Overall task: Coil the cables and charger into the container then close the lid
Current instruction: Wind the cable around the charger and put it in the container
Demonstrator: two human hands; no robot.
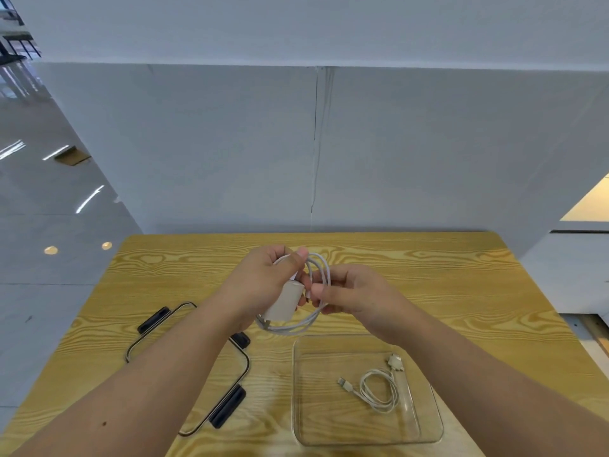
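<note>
My left hand (263,278) holds a white charger block (286,301) and the looped white cable (298,326) attached to it, above the middle of the table. My right hand (349,291) pinches the same cable loops from the right, fingers closed on the strands. A clear square container (303,390) sits open at the near right of the table. Inside it lies a small coiled white cable (379,389) with its plugs sticking out. The clear lid (245,367) with black clips lies flat to the left of the container, partly under my left forearm.
The wooden table (461,291) ends at a white partition wall behind. A shiny floor lies off the table's left edge, and a white counter stands off to the right.
</note>
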